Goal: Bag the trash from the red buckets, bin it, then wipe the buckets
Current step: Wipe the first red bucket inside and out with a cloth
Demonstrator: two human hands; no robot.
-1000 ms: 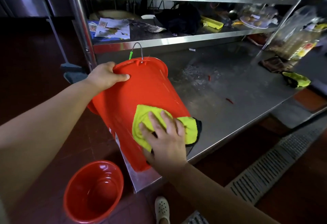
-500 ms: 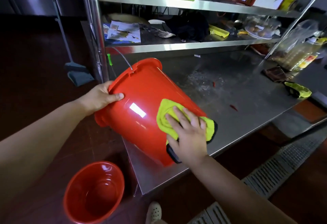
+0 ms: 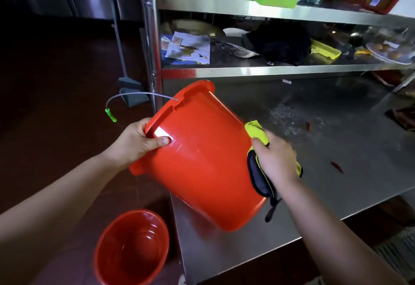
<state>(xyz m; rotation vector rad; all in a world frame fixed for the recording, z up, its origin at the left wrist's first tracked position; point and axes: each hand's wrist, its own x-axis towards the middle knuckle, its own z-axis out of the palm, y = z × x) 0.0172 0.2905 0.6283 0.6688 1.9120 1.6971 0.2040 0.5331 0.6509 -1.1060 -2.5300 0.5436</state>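
Observation:
A red bucket (image 3: 202, 161) lies tilted on its side at the left corner of the steel table (image 3: 336, 172), its base toward me. My left hand (image 3: 137, 143) grips its rim, thumb on the outer wall. Its wire handle (image 3: 134, 95) with a green grip swings out to the left. My right hand (image 3: 276, 161) presses a yellow cloth (image 3: 256, 130) with a dark edge against the bucket's right side. A second red bucket (image 3: 132, 248) stands upright and empty on the floor below the table corner.
Steel shelves (image 3: 269, 71) behind the table hold papers, a dark cloth, green trays and food. Small red scraps (image 3: 336, 166) lie on the tabletop. A broom (image 3: 130, 89) leans by the shelf post. The dark red floor spreads to the left.
The bucket has turned under my hands. My right hand slid the cloth from the bucket's top face round to its right side. The wire handle swung out to the left.

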